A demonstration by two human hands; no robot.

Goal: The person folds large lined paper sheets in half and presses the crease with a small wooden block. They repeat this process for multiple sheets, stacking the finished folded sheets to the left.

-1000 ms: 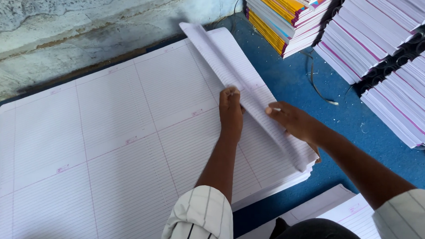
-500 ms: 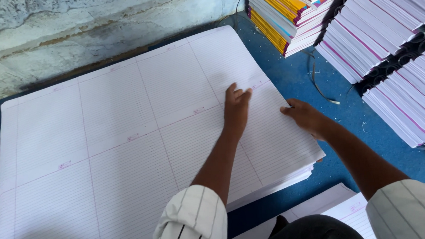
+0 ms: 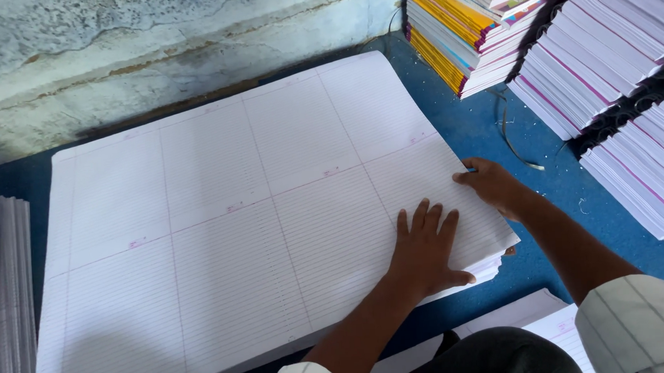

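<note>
A thick stack of large white ruled paper sheets [image 3: 229,213] lies flat on the blue floor. My left hand [image 3: 424,246] rests palm down, fingers spread, on the top sheet near the stack's near right corner. My right hand [image 3: 492,187] touches the right edge of the stack, fingers curled over the top sheet's edge. It grips nothing that I can make out.
Stacks of bound notebooks with coloured covers [image 3: 467,31] and white page edges [image 3: 625,69] stand at the right. Another paper pile [image 3: 5,298] sits at the left edge. A rough pale wall [image 3: 155,60] runs behind. More white sheets [image 3: 532,319] lie by my knee.
The folded-over right side of the top sheet has been laid flat. My left hand slid toward the near right corner, and my right hand moved to the stack's right edge.
</note>
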